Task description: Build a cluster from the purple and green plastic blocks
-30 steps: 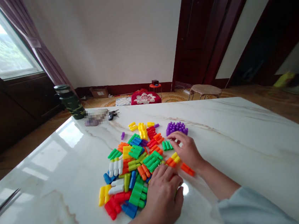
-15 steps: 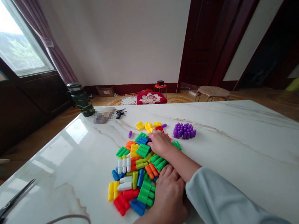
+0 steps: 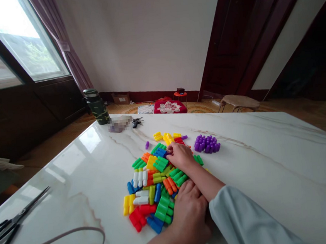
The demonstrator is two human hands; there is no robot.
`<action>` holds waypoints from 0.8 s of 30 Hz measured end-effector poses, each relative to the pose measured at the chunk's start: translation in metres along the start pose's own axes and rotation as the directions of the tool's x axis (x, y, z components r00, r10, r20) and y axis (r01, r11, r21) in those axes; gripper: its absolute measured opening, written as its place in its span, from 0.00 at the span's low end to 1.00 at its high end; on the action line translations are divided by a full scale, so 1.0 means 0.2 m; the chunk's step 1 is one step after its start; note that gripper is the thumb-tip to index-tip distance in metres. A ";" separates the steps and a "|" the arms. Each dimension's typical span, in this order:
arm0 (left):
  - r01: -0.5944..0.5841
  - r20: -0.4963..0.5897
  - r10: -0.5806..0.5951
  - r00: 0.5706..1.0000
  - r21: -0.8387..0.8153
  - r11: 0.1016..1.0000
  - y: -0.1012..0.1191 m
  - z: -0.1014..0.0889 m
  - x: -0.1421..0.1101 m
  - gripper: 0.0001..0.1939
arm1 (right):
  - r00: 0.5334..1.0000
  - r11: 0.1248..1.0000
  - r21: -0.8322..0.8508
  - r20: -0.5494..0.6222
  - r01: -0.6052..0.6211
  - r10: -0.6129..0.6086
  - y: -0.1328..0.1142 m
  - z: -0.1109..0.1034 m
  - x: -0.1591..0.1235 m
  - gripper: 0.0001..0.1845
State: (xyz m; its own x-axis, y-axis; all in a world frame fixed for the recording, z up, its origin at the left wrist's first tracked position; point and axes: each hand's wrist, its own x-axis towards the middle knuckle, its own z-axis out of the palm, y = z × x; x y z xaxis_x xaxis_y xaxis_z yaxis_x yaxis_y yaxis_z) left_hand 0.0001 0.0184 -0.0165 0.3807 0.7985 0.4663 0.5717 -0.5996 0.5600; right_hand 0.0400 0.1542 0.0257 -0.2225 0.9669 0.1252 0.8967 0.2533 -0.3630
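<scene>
A pile of bright plastic building blocks (image 3: 150, 177) in green, blue, red, yellow, orange and white lies on the white marbled table. My right hand (image 3: 180, 155) reaches over its far right part. Thumb and fingertips are pinched together beside a blue block (image 3: 160, 152), at a small purple piece mostly covered by the fingers. Nearer to me, my left hand (image 3: 189, 208) rests at the pile's right edge, next to a green block (image 3: 164, 210). Its fingers curl downward, and what is under them is hidden. Purple blocks (image 3: 207, 143) stand grouped to the right of the pile.
Long black scissors (image 3: 18, 218) and a grey cable (image 3: 75, 229) lie at the left. Toward the far edge stand a camouflage flask (image 3: 96, 107), a blurred item (image 3: 119, 124) and keys (image 3: 136, 122). A single purple block (image 3: 147, 145) sits apart from the pile.
The whole view has shifted a little, so the table and hands appear slightly farther right. Both hands keep nearly the same place over the pile.
</scene>
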 end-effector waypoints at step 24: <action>0.016 -0.031 -0.016 0.999 -0.023 1.000 0.01 -0.01 0.01 0.07 | 0.991 0.986 -0.125 -0.059 0.109 -0.117 -0.02 -0.02 -0.06 0.26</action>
State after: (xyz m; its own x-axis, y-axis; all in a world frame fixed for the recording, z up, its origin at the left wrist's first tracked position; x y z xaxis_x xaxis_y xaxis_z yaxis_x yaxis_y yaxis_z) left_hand 0.0012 0.0182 -0.0132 0.3486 0.8062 0.4781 0.5609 -0.5881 0.5827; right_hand 0.0412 0.1412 0.0281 -0.3032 0.9269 0.2212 0.9076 0.3516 -0.2292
